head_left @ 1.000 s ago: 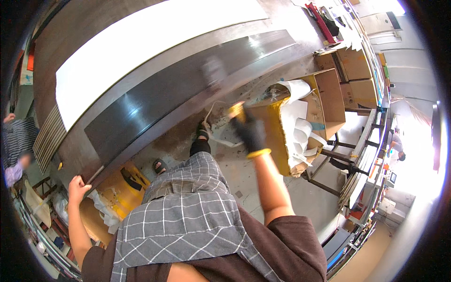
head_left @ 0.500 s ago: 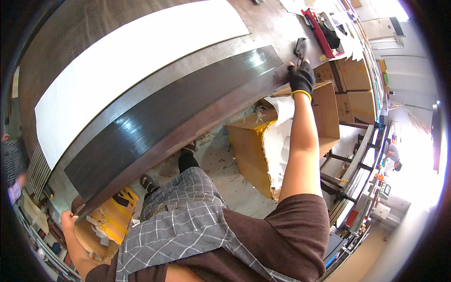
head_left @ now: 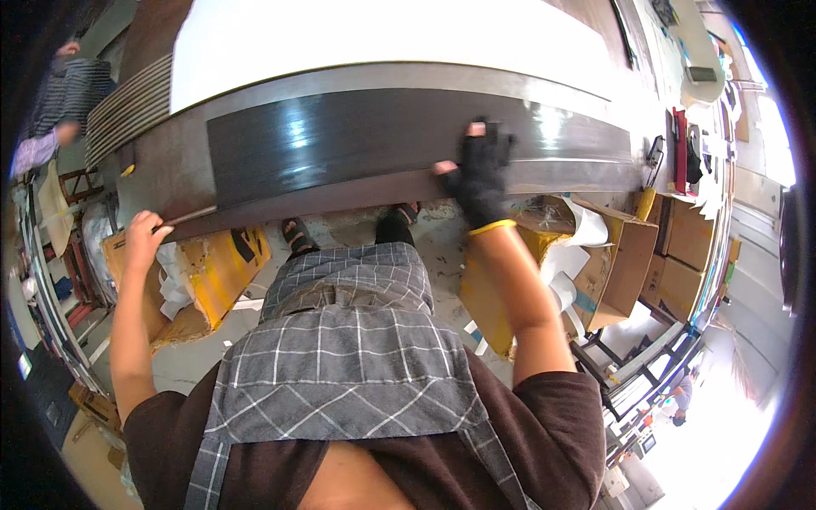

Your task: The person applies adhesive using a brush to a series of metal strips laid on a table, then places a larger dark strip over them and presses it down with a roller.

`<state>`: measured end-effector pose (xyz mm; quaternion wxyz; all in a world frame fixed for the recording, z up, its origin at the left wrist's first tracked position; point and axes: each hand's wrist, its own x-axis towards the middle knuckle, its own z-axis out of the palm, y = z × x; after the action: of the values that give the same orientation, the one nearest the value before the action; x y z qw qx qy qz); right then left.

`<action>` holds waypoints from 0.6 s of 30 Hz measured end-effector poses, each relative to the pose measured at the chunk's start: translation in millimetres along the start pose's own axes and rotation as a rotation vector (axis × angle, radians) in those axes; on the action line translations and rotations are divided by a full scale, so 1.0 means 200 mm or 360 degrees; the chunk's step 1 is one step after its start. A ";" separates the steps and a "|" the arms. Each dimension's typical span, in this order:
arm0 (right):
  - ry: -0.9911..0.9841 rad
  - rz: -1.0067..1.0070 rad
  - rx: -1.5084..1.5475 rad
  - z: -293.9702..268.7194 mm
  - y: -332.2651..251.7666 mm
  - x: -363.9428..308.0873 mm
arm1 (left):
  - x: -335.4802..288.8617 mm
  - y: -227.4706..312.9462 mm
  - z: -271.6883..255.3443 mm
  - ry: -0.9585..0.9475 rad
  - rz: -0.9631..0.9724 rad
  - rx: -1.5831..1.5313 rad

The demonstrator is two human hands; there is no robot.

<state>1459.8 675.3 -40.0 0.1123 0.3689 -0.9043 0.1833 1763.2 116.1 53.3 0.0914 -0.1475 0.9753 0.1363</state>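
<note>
A long dark, glossy strip (head_left: 365,127) lies flat along the near edge of the worktable (head_left: 170,183). My right hand (head_left: 483,174), in a black fingerless glove with a yellow cuff, is over the strip's near side, right of its middle. Its thumb and fingers are apart and slightly blurred; I see nothing in them. My bare left hand (head_left: 146,238) is closed at the table's near left edge, beside the end of a thin, stick-like brown piece (head_left: 191,214). Whether it grips that piece or the edge is unclear. Beyond the strip lies a large white sheet (head_left: 382,34).
Cardboard boxes stand under the table at left (head_left: 217,280) and right (head_left: 625,263). A small black tool (head_left: 654,151) and a red holder (head_left: 679,149) sit at the right end. A ribbed stack (head_left: 127,110) and another person's striped sleeve (head_left: 72,93) are at far left.
My right hand has moved left from the strip's right end to over its surface. The view has turned and shifted. My left hand remains at the table's left edge.
</note>
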 end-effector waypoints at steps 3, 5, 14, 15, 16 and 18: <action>0.0084 -0.0124 0.0421 0.29 -0.88 0.15 | -0.05 -0.05 0.04 0.0170 0.0100 -0.0100; -0.0062 -0.0122 0.0690 0.42 -1.41 0.24 | -0.05 -0.04 0.05 0.0251 0.0120 -0.0143; -0.0307 0.0228 0.0790 0.34 -1.94 0.40 | -0.07 -0.20 0.12 0.0476 0.0312 -0.0095; -0.0380 0.0352 0.0637 0.28 -1.80 0.37 | -0.10 -0.22 0.11 0.0464 0.0336 -0.0128; -0.0462 0.0471 0.0482 0.21 -1.66 0.34 | -0.12 -0.25 0.07 0.0465 0.0364 -0.0156; 0.0920 0.1783 0.2268 0.17 -1.28 0.27 | -0.16 -0.25 -0.03 0.0296 0.0358 -0.0273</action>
<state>1600.7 459.4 11.3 -0.0239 -0.1963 -0.5624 0.8029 1807.7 75.9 52.7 -0.0279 -0.0568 0.9748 0.2141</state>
